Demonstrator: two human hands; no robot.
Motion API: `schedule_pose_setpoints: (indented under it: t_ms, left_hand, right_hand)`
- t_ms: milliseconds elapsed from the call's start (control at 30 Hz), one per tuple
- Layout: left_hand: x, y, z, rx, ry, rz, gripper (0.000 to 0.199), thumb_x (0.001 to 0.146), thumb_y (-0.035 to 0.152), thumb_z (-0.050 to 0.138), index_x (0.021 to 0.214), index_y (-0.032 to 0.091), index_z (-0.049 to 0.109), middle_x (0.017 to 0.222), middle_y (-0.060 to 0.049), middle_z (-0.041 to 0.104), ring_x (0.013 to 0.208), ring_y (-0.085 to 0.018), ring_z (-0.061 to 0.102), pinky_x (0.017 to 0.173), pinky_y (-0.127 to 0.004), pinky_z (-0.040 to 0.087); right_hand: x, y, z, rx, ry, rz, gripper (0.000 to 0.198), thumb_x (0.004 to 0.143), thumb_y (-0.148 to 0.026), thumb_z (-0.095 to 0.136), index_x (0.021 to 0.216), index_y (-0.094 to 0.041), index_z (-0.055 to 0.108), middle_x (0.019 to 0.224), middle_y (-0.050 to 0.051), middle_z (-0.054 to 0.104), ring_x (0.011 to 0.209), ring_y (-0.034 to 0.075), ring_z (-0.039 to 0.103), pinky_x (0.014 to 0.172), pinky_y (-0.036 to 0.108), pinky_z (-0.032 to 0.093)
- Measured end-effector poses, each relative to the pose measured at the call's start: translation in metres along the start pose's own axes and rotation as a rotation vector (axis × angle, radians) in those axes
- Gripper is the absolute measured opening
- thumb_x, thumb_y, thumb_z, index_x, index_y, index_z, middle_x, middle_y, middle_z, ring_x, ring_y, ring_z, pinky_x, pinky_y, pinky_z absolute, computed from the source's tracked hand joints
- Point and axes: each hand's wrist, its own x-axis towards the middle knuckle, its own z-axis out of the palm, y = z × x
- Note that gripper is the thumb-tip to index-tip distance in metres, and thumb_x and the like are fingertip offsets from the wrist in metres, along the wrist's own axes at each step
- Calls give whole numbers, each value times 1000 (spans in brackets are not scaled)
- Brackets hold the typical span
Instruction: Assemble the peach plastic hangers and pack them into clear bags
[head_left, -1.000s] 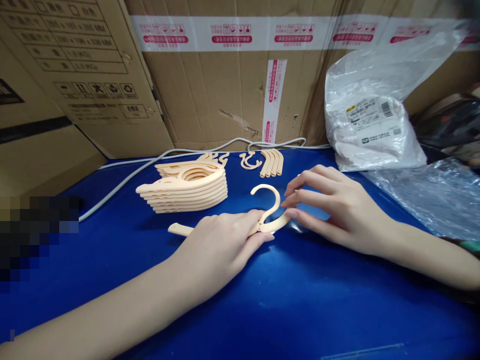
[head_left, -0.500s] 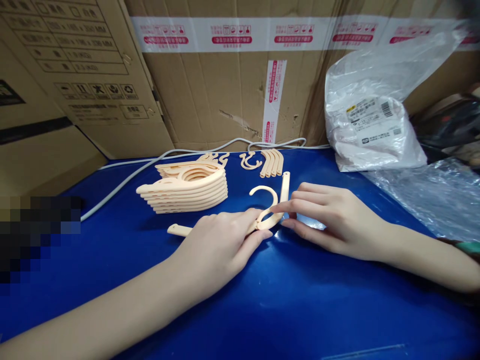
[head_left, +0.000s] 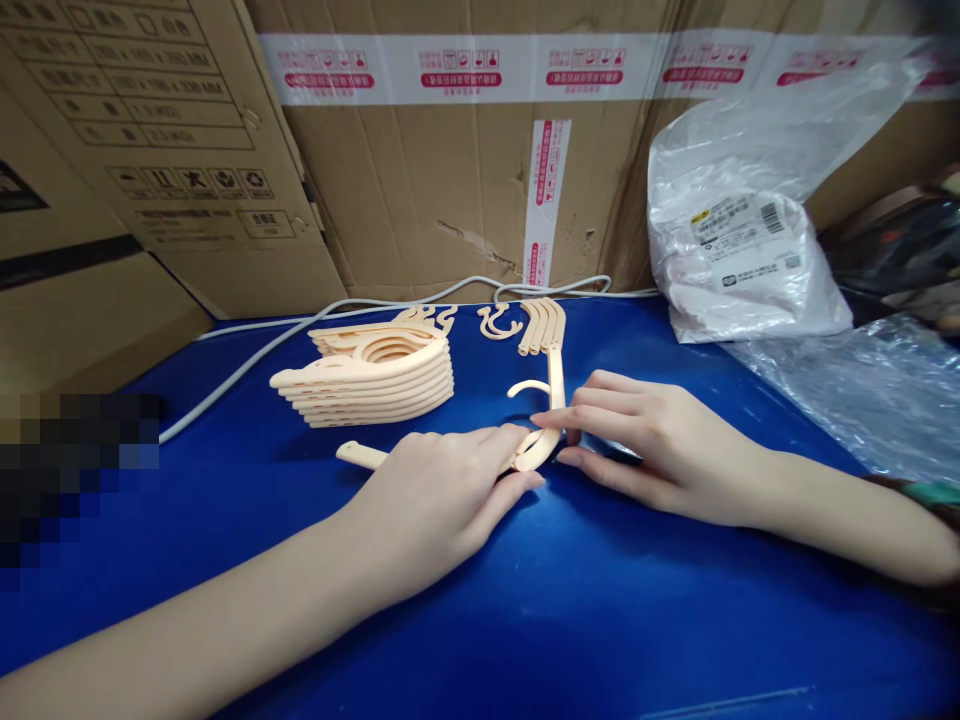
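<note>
A cream plastic folding hanger point(head_left: 556, 385) lies between my hands, one arm sticking out left and the other pointing away toward the back. Its hook curves up beside the far-pointing arm. My left hand point(head_left: 442, 480) is closed over the hanger's left part and middle joint, covering much of it. On the right, my right hand point(head_left: 660, 440) grips the base of the far-pointing arm between fingers and thumb. Behind my left hand stands a stack of folded cream hangers point(head_left: 367, 380). Loose hooks point(head_left: 499, 322) and several curved hanger arms point(head_left: 541, 325) lie farther back.
More loose cream pieces point(head_left: 427, 317) lie behind the stack. A white cable point(head_left: 255, 370) runs along the back of the blue table surface point(head_left: 525, 610). Cardboard boxes point(head_left: 420, 190) wall the back and left. A plastic bag with a label point(head_left: 750, 240) stands at the right.
The hanger's right arm has swung leftward toward its hook, and the hook now shows lower and partly behind that arm. My right hand has shifted slightly left. My left hand stays nearly in place.
</note>
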Motion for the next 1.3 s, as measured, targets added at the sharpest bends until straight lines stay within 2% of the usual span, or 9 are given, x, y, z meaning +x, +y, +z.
schedule_pose_setpoints:
  t_ms: [167, 367, 567, 767, 1033, 1300]
  left_hand:
    - [0, 0, 1, 42, 61, 83, 21, 100, 35, 45, 103, 19, 58, 97, -2, 71, 79, -22, 69, 58, -30, 44]
    - [-1, 0, 3, 149, 86, 148, 22, 99, 36, 46, 109, 20, 58, 97, 0, 71, 76, -23, 71, 52, -32, 44]
    - [-3, -1, 4, 129, 79, 165, 29, 100, 36, 44, 122, 21, 55, 105, -1, 71, 84, -23, 73, 59, -33, 53]
    - [-4, -2, 3, 104, 75, 161, 30, 100, 34, 43, 124, 21, 56, 106, -2, 72, 85, -23, 73, 64, -35, 56]
    - [-4, -1, 3, 128, 96, 179, 29, 100, 33, 44, 122, 21, 58, 105, -2, 72, 84, -23, 73, 62, -33, 56]
    - [-3, 0, 3, 149, 104, 186, 29, 100, 32, 43, 121, 19, 58, 106, -3, 72, 83, -23, 73, 61, -33, 56]
  right_hand:
    - [1, 1, 2, 49, -9, 25, 27, 100, -27, 44, 111, -12, 64, 96, 9, 67, 88, 19, 57, 77, 31, 47]
    - [0, 5, 2, 65, -1, 84, 27, 99, -20, 38, 107, -14, 63, 93, 8, 63, 85, 20, 53, 74, 33, 44]
    - [2, 5, 2, 93, 54, 265, 29, 101, -36, 41, 89, -20, 62, 88, 5, 61, 86, 20, 53, 77, 33, 41]
    - [2, 7, 4, 38, 71, 359, 26, 98, -41, 48, 86, -21, 57, 82, 2, 56, 80, 19, 51, 71, 31, 39]
    - [1, 10, 5, 38, 70, 363, 4, 90, -21, 54, 87, -21, 57, 85, 1, 57, 81, 18, 50, 73, 31, 39]
    - [0, 15, 5, 0, 54, 347, 10, 85, -11, 51, 88, -19, 56, 85, 3, 56, 81, 18, 50, 72, 31, 40]
